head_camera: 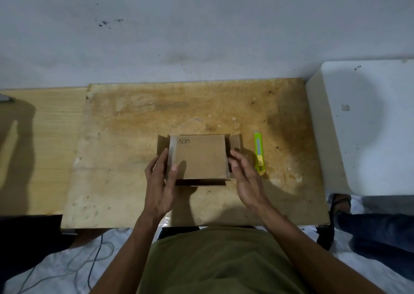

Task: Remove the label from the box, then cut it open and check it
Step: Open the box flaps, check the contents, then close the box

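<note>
**On the worn board, a brown box between two hands**

On the stained wooden board point(134, 136), near its middle, sits a flat brown cardboard box point(199, 157). Its top face is plain apart from a short handwritten word in dark ink near the far left corner. Side flaps stick out at both ends, and a dark gap shows under the near edge, where another flap lies flat on the board.

The left hand point(160, 181) rests against the box's left end, fingers loosely spread rather than clenched; the thumb lies on the top face near the left edge, while the other fingers reach along the left side. The right hand point(245, 174) is at the right end, fingers slightly curled and apart, its fingertips touching or just beside the box's right edge; whether it truly grips cannot be told.

A green and yellow utility knife point(259, 153) lies on the board just to the right of the box, beside the right hand, lengthwise away from the person. It touches neither hand.

A white table point(369, 125) stands to the right of the board, and a pale wall point(201, 24) rises behind. The person wears an olive shirt point(219, 260).
</note>
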Motion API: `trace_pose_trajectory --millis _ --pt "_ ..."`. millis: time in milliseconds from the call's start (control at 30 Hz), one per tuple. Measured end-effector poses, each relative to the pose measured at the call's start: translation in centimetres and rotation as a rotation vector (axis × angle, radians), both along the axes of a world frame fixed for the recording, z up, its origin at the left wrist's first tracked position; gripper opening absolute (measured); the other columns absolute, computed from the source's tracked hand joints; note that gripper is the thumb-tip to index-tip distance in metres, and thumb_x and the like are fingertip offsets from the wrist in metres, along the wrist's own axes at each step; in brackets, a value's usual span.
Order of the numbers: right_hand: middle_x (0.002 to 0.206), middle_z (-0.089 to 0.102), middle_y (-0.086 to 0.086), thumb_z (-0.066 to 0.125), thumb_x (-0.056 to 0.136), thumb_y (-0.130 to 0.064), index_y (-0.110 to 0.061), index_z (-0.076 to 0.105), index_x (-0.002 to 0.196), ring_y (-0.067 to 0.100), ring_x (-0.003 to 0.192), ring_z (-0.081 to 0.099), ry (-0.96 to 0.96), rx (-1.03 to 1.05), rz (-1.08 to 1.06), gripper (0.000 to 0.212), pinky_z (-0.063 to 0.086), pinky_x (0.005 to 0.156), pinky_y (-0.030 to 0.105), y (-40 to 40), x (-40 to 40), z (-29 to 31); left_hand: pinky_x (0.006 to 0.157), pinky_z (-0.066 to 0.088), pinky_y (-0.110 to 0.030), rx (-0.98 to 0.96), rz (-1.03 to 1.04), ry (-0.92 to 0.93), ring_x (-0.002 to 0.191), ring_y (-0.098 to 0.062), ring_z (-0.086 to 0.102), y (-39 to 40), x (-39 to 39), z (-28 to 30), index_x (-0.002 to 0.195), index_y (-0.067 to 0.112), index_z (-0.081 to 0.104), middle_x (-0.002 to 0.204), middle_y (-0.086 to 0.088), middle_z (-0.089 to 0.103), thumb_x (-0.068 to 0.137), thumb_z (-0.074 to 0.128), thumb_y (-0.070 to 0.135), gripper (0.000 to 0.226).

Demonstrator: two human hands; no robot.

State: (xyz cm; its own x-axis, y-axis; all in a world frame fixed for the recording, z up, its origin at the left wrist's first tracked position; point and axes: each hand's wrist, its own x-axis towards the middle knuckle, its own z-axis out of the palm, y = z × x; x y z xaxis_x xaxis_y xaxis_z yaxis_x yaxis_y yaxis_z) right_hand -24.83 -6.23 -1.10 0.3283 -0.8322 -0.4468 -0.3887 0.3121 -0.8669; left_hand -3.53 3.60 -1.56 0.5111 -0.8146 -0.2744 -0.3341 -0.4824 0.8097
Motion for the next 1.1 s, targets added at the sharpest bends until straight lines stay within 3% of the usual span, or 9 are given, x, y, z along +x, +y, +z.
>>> trace_pose_trajectory --millis 167,233,400,467,567,700,800,933,1100 --pt "0.126 0.054 -0.026 0.038 0.104 -0.039 -0.039 0.049 0.134 -0.025 0.108 0.047 -0.07 -0.03 -0.068 0.033 0.04 0.085 0.006 -1.1 0.8 1.1 0.105 0.033 -0.023 -0.079 0.047 0.012 0.14 -0.009 0.026 -0.9 -0.3 1.7 0.151 0.028 0.036 0.149 0.007 0.034 0.093 0.031 0.063 0.068" --pt "0.123 0.052 -0.03 0.035 0.105 -0.038 -0.038 0.051 0.133 -0.028 0.108 0.045 -0.077 -0.075 -0.097 0.032 0.038 0.087 0.004 -2.4 1.5 1.3 0.11 0.03 -0.027 -0.096 0.089 0.048 0.138 -0.01 0.029 -2.3 -0.2 2.6 0.151 0.027 0.036 0.151 0.002 0.035 0.096 0.029 0.061 0.065" --pt "0.134 0.059 -0.002 0.033 0.104 -0.041 -0.044 0.052 0.126 0.011 0.124 0.053 -0.079 -0.13 -0.141 0.029 0.043 0.102 0.024 -5.9 3.6 1.3 0.115 0.035 -0.046 -0.083 0.144 0.145 0.134 -0.023 0.041 -6.6 2.1 1.6 0.145 0.039 0.04 0.145 -0.011 0.044 0.095 0.03 0.071 0.06" --pt "0.132 0.06 -0.001 0.034 0.105 -0.039 -0.037 0.05 0.132 0.011 0.119 0.055 -0.031 -0.151 -0.12 0.031 0.044 0.097 0.019 -7.1 4.5 1.2 0.108 0.042 -0.057 -0.102 0.1 0.155 0.132 -0.03 0.045 -8.1 3.2 0.6 0.141 0.04 0.044 0.139 -0.01 0.051 0.093 0.031 0.075 0.061" --pt "0.137 0.057 -0.001 0.033 0.102 -0.047 -0.038 0.043 0.137 0.017 0.122 0.054 0.038 -0.183 -0.085 0.037 0.045 0.101 0.037 -8.5 5.7 0.8 0.107 0.043 -0.057 -0.094 0.076 0.173 0.136 -0.027 0.043 -10.1 3.8 0.1 0.145 0.047 0.036 0.145 -0.003 0.049 0.091 0.036 0.075 0.061" --pt "0.142 0.052 -0.004 0.036 0.104 -0.037 -0.036 0.039 0.141 0.012 0.127 0.049 0.084 -0.157 -0.073 0.037 0.041 0.105 0.035 -9.7 7.1 -0.2 0.106 0.042 -0.061 -0.048 0.052 0.218 0.14 -0.03 0.039 -12.0 4.4 -0.5 0.147 0.053 0.022 0.152 -0.002 0.042 0.085 0.044 0.08 0.071" --pt "0.149 0.046 -0.006 0.039 0.102 -0.038 -0.041 0.032 0.144 0.013 0.137 0.041 0.091 -0.162 -0.037 0.043 0.035 0.114 0.047 -10.0 7.8 -1.4 0.11 0.036 -0.063 -0.036 0.007 0.188 0.144 -0.03 0.035 -13.0 4.3 -0.8 0.151 0.048 0.015 0.157 0.0 0.036 0.086 0.046 0.077 0.078" --pt "0.158 0.03 0.001 0.038 0.103 -0.032 -0.031 0.023 0.152 0.022 0.142 0.033 0.302 -0.282 0.098 0.051 0.033 0.115 0.044 -10.2 7.6 -2.1 0.121 0.014 -0.055 0.026 -0.049 -0.065 0.151 -0.029 0.009 -13.0 3.4 -0.9 0.157 0.028 0.006 0.166 -0.005 0.011 0.096 0.043 0.06 0.078" --pt "0.154 0.038 0.012 0.045 0.096 -0.017 -0.012 0.046 0.142 0.029 0.144 0.031 0.487 -0.775 0.369 0.047 0.028 0.116 0.05 -9.2 7.0 -4.1 0.122 0.013 -0.055 0.119 -0.322 -0.56 0.151 -0.033 0.005 -12.4 3.2 -2.5 0.156 0.014 0.019 0.165 -0.011 0.011 0.105 0.027 0.043 0.06"
